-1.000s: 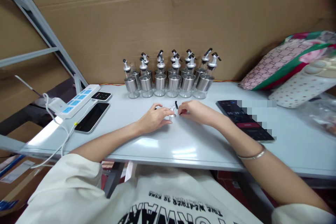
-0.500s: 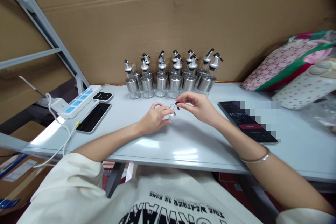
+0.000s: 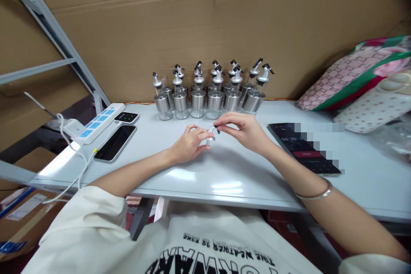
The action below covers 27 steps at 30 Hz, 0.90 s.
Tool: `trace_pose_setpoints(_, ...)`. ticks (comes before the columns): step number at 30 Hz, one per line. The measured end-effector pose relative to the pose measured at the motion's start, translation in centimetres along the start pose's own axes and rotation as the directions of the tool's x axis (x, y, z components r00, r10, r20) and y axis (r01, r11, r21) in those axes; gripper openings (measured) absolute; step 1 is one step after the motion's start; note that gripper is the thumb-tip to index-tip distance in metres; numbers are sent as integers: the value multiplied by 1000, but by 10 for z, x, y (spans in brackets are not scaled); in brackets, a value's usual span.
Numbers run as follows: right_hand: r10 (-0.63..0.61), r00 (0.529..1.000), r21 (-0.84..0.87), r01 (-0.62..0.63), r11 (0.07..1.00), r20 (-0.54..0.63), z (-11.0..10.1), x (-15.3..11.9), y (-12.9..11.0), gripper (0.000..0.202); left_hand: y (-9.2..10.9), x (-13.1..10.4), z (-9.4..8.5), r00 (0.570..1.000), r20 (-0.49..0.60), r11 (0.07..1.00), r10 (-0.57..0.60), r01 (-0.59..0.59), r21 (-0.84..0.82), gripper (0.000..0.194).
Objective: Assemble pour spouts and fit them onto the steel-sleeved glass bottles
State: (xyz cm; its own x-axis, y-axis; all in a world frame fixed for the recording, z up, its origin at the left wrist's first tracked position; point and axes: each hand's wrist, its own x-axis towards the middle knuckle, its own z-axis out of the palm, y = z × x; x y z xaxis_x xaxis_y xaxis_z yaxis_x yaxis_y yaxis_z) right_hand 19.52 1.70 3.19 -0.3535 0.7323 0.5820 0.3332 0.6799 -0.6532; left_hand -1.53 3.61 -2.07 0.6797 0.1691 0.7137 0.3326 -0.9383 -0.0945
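Observation:
Low over the table's middle, my left hand is closed round the silver base of a pour spout, fingers on top and thumb below. From the other side my right hand pinches the black flap at the spout's tip between thumb and forefinger. Behind both hands stand several glass oil bottles with steel sleeves, in two rows. Most carry the same silver spout with a black flap; one at the back left shows a bare glass neck.
On the left of the table lie a phone, a small black device and a white power strip with cables. To the right are another phone, a patterned bag and a dotted pouch. Cardboard walls the back.
Almost nothing differs. Both hands keep their hold on the pour spout, and the whole view has shifted very slightly.

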Motion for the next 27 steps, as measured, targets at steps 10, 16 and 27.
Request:
trace_pose_setpoints(10,204,973,257,-227,939,111,3,-1,-4,20,-1,-3,0,1000,25,1000,18,-19,9,28)
trace_pose_setpoints(16,415,857,688,-499,527,305,12,-2,-4,22,-1,-2,0,998,-44,998,44,-42,43,31)
trace_pose_setpoints(27,400,736,708,-661,250,547,14,-4,-9,18,-4,-7,2,997,59,998,56,-57,18,32)
